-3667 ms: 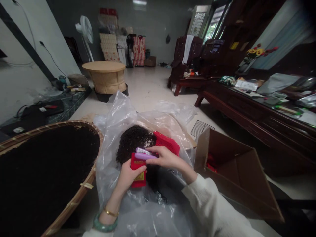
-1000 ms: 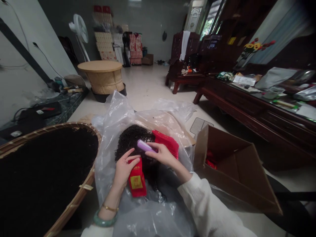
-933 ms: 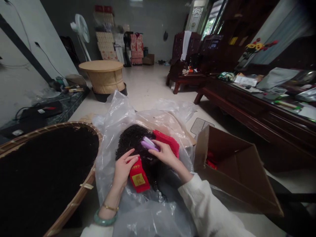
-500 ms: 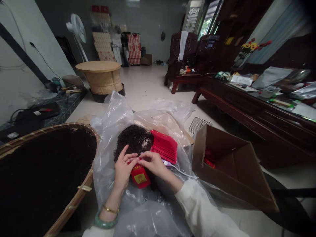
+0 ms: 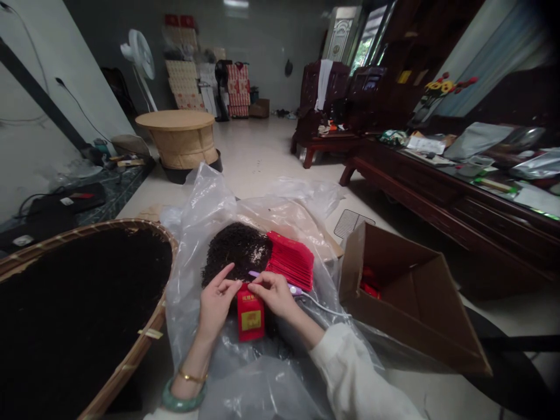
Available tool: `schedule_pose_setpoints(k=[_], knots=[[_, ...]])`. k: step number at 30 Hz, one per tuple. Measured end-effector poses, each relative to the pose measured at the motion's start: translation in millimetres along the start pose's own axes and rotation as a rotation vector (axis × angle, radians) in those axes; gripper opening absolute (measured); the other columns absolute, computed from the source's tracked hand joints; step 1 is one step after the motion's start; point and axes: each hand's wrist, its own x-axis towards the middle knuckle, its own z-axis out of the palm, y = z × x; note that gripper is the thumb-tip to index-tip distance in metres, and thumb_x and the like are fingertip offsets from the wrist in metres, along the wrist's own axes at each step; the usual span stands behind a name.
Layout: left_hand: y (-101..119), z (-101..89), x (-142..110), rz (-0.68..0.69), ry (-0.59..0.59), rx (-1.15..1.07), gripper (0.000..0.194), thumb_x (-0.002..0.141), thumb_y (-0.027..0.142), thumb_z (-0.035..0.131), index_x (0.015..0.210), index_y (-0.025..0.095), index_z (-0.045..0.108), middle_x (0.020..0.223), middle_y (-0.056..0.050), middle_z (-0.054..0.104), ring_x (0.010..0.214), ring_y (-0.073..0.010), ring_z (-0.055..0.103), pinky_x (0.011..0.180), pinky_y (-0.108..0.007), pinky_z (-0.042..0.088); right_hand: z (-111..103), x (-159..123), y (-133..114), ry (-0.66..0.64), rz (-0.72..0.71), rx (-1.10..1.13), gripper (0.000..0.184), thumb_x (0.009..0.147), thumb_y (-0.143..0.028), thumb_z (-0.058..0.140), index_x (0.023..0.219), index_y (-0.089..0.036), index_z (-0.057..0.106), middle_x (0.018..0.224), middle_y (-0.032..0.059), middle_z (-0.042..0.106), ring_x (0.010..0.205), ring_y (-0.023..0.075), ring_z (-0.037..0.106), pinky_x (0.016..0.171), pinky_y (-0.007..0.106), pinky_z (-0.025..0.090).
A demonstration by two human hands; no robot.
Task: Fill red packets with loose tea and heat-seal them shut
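Between my two hands hangs a small red packet [image 5: 251,315] with a yellow label and gold print. My left hand [image 5: 216,300] pinches its top left corner, index finger raised. My right hand [image 5: 275,294] pinches the top right corner. Just behind the packet lies a purple sealer-like tool [image 5: 294,290] with a white cord, partly hidden by my right hand. Beyond my hands is a heap of dark, twisted dried leaves [image 5: 234,251], and to its right a fanned stack of red packets [image 5: 291,261]. All of these rest on a clear plastic sheet [image 5: 196,233].
A large woven tray [image 5: 168,280] of dark leaves stands at my left. An open cardboard box [image 5: 411,344] with some red packets inside is at my right. Farther off are a round wicker table [image 5: 175,119], a white fan [image 5: 140,53] and a long dark wooden table [image 5: 420,192].
The packet has turned from tilted to hanging nearly straight, facing me. Both hands have drawn apart slightly along its top edge, and more of the purple tool shows.
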Motion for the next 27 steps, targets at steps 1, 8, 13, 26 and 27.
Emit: schedule_pose_setpoints(k=[1, 8, 13, 26, 27], knots=[[-1, -0.7, 0, -0.014, 0.006, -0.032, 0.078, 0.065, 0.045, 0.079, 0.131, 0.01, 0.055, 0.073, -0.002, 0.074, 0.068, -0.0163, 0.07, 0.07, -0.028, 0.055, -1, 0, 2, 0.016, 0.027, 0.037, 0.032, 0.067, -0.048, 0.074, 0.063, -0.018, 0.064, 0.056, -0.0003, 0.06, 0.051, 0.012, 0.051, 0.049, 0.024, 0.04], [-9, -4.5, 7, -0.016, 0.152, -0.198, 0.065, 0.075, 0.047, 0.07, 0.129, 0.016, 0.053, 0.106, -0.014, 0.074, 0.083, -0.02, 0.073, 0.075, -0.032, 0.057, -76, -5, 12, 0.447, -0.175, 0.615, 0.039, 0.076, -0.064, 0.063, 0.078, -0.025, 0.066, 0.059, 0.0, 0.058, 0.054, 0.0153, 0.054, 0.046, 0.026, 0.045], [-12, -2.8, 10, -0.057, 0.129, -0.18, 0.056, 0.068, 0.043, 0.074, 0.115, 0.015, 0.06, 0.097, -0.011, 0.076, 0.074, -0.018, 0.072, 0.068, -0.03, 0.057, -113, -3, 16, 0.522, -0.199, 0.3, 0.054, 0.085, -0.072, 0.039, 0.092, -0.028, 0.07, 0.069, 0.0044, 0.064, 0.063, 0.0184, 0.059, 0.053, 0.03, 0.049], [-17, -10.9, 13, -0.13, 0.046, -0.134, 0.049, 0.064, 0.041, 0.079, 0.102, 0.014, 0.065, 0.092, -0.009, 0.076, 0.073, -0.0166, 0.072, 0.065, -0.026, 0.056, -115, 87, 3, 0.181, 0.092, -0.672, 0.011, 0.079, -0.022, 0.069, 0.075, -0.017, 0.078, 0.079, 0.0103, 0.075, 0.08, 0.0245, 0.067, 0.083, 0.035, 0.046], [-18, -12.0, 13, -0.131, 0.04, -0.133, 0.048, 0.065, 0.041, 0.079, 0.103, 0.014, 0.065, 0.092, -0.009, 0.076, 0.073, -0.0167, 0.072, 0.065, -0.026, 0.056, -118, 88, 4, 0.153, 0.1, -0.677, 0.012, 0.081, -0.023, 0.068, 0.078, -0.018, 0.079, 0.079, 0.0084, 0.076, 0.077, 0.0225, 0.067, 0.08, 0.033, 0.047]])
